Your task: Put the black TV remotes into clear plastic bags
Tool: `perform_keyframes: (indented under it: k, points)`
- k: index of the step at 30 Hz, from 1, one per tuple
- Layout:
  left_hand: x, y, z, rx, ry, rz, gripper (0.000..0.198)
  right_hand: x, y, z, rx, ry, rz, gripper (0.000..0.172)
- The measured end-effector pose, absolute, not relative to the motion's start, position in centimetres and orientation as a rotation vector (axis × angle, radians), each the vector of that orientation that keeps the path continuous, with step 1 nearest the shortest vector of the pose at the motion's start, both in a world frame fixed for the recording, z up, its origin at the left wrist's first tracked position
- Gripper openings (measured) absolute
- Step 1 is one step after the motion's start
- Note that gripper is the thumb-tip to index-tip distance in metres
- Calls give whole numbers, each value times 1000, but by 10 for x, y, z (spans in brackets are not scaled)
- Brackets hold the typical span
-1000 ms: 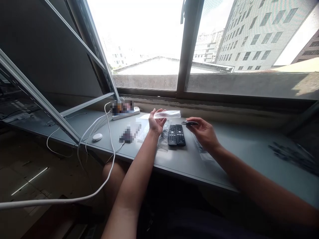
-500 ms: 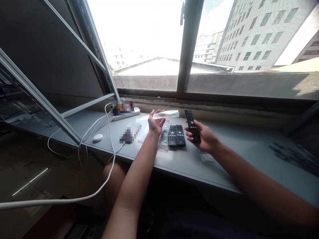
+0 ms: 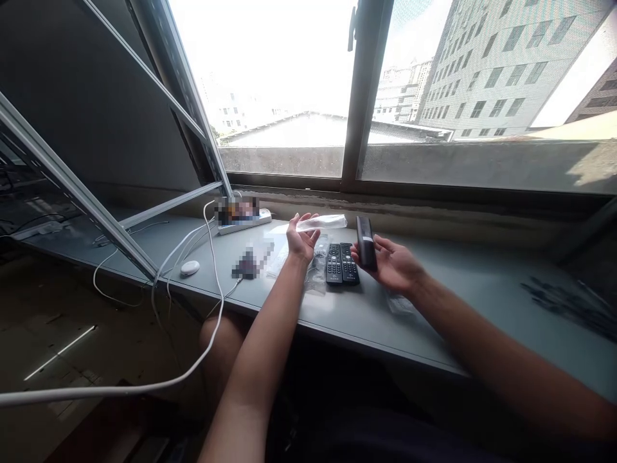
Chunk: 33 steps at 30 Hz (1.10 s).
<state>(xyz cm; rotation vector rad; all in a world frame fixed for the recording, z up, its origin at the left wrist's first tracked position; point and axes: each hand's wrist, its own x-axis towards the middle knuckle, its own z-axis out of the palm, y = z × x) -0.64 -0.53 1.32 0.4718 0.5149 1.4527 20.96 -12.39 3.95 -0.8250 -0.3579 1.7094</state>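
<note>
on my feed the right grip (image 3: 398,262), palm up, pinches a black, elongated plastic remote control (image 3: 366,244) between thumb and fingers, its smooth keyless side toward me. just left of that grip, two black, button-covered plastic remotes (image 3: 347,265) lie side by side on the pale blue-grey surface (image 3: 482,289). farther left, my left grip (image 3: 303,244) is curled loosely on one end of a translucent whitish plastic sleeve (image 3: 325,222), which reaches toward the right grip. under my right wrist lies crumpled clear plastic (image 3: 401,304); well left of both grips sits a round white puck (image 3: 190,267).
</note>
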Motion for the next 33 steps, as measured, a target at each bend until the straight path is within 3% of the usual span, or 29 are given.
perform_keyframes:
  k: [4,9,15,19,23,28,33]
  points:
    - [-6,-6,14,455,510,1451,34,207,-124,41,-777,-406,1736,37]
    - [-6,-7,14,465,518,1456,33,211,-124,34,-765,-539,1683,26]
    - [-6,-7,14,468,521,1457,34,218,-118,18,-744,-762,1512,64]
    - [-6,-6,13,481,525,1464,33,220,-111,10,-732,-863,1340,73]
    - [-6,-6,12,489,526,1460,33,219,-108,5,-786,-1003,1226,58]
    - [-7,-5,12,484,528,1450,35,217,-117,7,-973,-1222,944,56]
    - [-7,-4,12,473,528,1450,34,214,-130,17,-935,-1449,684,30]
